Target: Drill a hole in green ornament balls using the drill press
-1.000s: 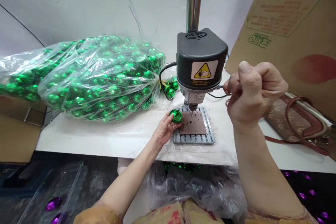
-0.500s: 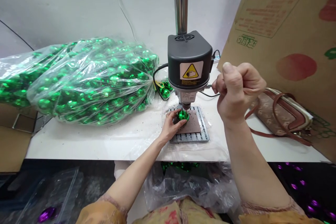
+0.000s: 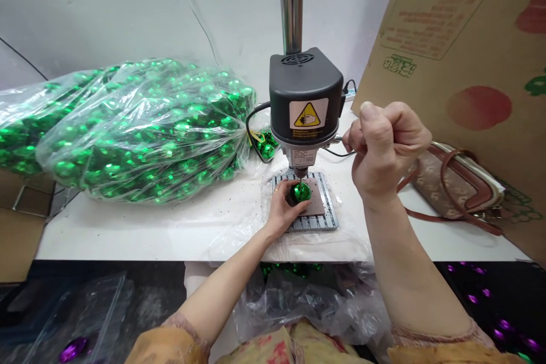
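Under the chuck of a black bench drill press, my left hand holds a shiny green faceted ball between thumb and fingers. The ball rests on a brownish square pad lying on the slotted metal base. A thin drill bit reaches down to the ball's top; whether it has gone in I cannot tell. My right hand is closed in a fist at the right of the drill head, around the feed lever, most of which is hidden by the fingers.
A big clear plastic bag of green balls lies on the left of the white table. At the right a brown handbag leans by a large cardboard box. Below the table edge hangs crumpled clear plastic.
My left hand has shifted the green ball slightly right, centring it below the chuck. The drill bit now shows above the ball. My right hand stays nearly still.
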Tool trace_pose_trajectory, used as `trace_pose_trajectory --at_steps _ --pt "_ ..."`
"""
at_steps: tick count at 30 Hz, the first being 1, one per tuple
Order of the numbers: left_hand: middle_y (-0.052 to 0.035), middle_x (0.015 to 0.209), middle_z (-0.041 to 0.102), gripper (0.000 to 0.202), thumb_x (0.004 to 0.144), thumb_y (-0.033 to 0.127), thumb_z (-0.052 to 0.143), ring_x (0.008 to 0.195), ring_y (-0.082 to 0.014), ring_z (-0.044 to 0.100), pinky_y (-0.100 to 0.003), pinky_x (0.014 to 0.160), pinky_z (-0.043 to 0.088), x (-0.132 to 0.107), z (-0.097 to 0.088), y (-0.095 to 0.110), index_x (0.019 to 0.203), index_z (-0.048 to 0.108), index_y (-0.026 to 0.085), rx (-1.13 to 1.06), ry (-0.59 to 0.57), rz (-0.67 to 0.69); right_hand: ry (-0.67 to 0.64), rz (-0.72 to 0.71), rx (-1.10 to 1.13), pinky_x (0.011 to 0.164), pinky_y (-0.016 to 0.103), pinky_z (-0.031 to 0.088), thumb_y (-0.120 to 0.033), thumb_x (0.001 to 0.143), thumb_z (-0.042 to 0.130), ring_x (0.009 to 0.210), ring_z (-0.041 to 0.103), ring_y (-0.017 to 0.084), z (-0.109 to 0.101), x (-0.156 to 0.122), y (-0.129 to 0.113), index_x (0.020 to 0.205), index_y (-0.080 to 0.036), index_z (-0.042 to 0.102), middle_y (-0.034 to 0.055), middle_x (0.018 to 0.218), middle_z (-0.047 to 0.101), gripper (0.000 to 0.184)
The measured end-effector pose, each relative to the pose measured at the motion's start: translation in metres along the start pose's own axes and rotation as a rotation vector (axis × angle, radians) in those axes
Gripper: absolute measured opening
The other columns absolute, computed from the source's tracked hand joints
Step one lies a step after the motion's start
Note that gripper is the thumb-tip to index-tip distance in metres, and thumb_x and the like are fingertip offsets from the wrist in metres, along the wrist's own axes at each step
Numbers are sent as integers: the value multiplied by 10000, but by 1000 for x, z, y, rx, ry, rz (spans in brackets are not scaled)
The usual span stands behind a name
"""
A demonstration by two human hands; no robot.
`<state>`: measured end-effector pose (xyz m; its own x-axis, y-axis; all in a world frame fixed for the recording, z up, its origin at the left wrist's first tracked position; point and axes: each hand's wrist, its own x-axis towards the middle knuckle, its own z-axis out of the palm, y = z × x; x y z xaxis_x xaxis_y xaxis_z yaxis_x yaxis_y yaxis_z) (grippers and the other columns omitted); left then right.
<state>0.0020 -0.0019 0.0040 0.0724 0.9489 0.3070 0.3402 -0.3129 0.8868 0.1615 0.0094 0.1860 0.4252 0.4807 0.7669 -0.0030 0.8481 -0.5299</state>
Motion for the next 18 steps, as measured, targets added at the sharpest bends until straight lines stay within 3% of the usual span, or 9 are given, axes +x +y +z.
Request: trace_pose_trajectory --at_steps 3,18 --pt "-88 1159 669 514 727 316 870 1080 -280 649 -441 968 510 0 2 0 1173 634 214 -53 -9 -52 -24 -20 11 471 271 304 -320 906 656 419 328 52 -1 0 0 594 -216 346 -80 471 327 452" --pt "-88 1159 666 529 754 351 863 1113 -285 631 -439 991 495 0 0 -6 1201 612 223 -93 -58 -43 25 -176 77 422 285 235 -272 877 657 405 246 54 -10 -25 14 575 -203 257 -72 471 260 506"
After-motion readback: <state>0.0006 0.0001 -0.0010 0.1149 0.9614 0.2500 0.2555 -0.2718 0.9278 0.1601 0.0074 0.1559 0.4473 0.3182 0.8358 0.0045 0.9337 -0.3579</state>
